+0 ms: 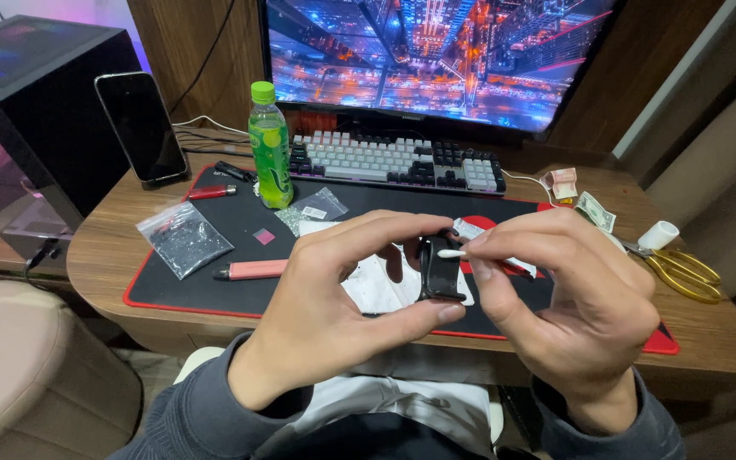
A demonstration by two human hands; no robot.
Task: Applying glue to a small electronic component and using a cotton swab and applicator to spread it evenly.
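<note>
**What I can't see well**

My right hand [568,294] hides most of the cotton swab [451,254]. My left hand [347,294] covers part of the small black thing [440,271]. The screen [436,55] is cut off at the top.

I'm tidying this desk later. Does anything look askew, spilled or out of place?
Nothing is spilled or damaged. The desk is merely cluttered: folded banknotes lie loose by the keyboard, gold scissors sit near the edge, and small plastic bags are scattered on the mat.

free: mat front-left [189,294] | blocked: bottle [271,149], keyboard [393,160] behind
</note>
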